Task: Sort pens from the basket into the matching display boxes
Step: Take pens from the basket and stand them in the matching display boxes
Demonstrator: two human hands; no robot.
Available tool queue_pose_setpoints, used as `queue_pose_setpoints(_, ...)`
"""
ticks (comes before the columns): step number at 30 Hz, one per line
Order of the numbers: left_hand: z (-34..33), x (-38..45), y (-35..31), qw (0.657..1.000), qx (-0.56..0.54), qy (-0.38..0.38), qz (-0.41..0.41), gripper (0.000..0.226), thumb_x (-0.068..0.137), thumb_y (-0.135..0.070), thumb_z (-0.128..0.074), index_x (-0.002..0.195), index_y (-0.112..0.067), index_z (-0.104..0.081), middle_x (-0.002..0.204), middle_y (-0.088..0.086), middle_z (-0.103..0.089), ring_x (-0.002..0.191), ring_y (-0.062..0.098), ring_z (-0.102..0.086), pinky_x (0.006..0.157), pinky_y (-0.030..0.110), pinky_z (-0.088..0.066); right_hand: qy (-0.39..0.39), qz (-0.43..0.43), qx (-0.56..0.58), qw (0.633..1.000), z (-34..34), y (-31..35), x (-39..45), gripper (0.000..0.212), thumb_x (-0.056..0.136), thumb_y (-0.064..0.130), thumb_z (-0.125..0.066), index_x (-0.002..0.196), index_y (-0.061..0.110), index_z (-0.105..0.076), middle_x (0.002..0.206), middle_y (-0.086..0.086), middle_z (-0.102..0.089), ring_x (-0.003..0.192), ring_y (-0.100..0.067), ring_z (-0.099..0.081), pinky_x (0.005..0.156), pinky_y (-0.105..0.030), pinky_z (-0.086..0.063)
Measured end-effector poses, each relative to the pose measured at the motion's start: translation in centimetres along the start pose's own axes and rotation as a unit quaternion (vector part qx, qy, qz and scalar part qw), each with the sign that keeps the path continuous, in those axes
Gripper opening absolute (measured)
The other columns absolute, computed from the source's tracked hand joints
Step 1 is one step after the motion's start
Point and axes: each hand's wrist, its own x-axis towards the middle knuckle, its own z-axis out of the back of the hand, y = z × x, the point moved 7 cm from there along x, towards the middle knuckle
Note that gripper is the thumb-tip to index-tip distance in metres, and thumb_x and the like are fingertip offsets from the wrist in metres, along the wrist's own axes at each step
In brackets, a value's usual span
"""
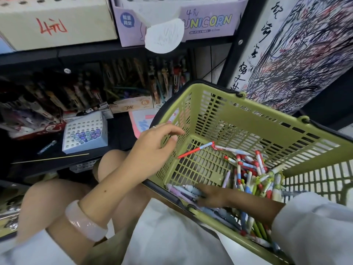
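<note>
Green basket (248, 115) on the lap, pens heaped toward its near right corner. Right hand (212, 197) is down inside, fingers (200, 188) laid over a bundle of purple pens (183, 190); whether they grasp it, cannot tell. Pens' long axis runs up-left, along the near wall. Left hand (152, 146) hovers at the left rim, loosely curled, holding nothing. A red pen (194, 150) lies just beside it, nearer the left hand. Display boxes (86, 132) sit on the shelf, left of basket.

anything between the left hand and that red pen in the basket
Yes. The left hand is outside the basket, and its slatted wall stands between the fingers and the red pen. The hand must go over the rim.
</note>
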Motion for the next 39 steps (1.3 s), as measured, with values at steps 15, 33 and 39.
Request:
queue_pose_setpoints(15, 0.1, -0.1, 0.1, 1.000, -0.015, -0.017, -0.011, 0.030, 0.092, -0.013, -0.050, 0.090, -0.041, -0.059, 0.097, -0.032, -0.056, 0.099, -0.023, -0.045, 0.085, -0.001, -0.030, 0.000, -0.026, 0.180, 0.983, -1.1, 0.7, 0.8, 0.074, 0.087, 0.027, -0.061, 0.146, 0.009, -0.021, 0.148, -0.008, -0.033, 0.131, -0.022, -0.036, 0.106, -0.028, -0.032)
queue_pose_setpoints(33, -8.0, -1.0, -0.8, 0.953, -0.116, 0.219, 0.176, 0.044, 0.087, -0.035, -0.060, 0.121, -0.030, -0.032, 0.102, -0.019, -0.051, 0.097, -0.003, -0.053, 0.076, 0.017, -0.042, -0.127, 0.133, 0.752, 0.633, 11.6, 5.9, -8.5, 0.009, 0.084, 0.017, -0.054, 0.084, 0.009, -0.056, 0.060, -0.002, -0.057, 0.048, -0.013, -0.057, 0.054, -0.026, -0.051)
queue_pose_setpoints(39, -8.5, -0.2, -1.9, 0.963, -0.079, 0.174, 0.188, 0.043, 0.088, -0.025, -0.056, 0.122, -0.021, -0.030, 0.114, 0.003, -0.055, 0.100, 0.016, -0.057, 0.087, 0.035, -0.048, -0.133, 0.215, 0.771, 0.584, 12.2, 8.1, -9.6, 0.015, 0.069, 0.012, -0.060, 0.082, 0.005, -0.061, 0.062, -0.005, -0.062, 0.052, -0.015, -0.063, 0.053, -0.026, -0.055)
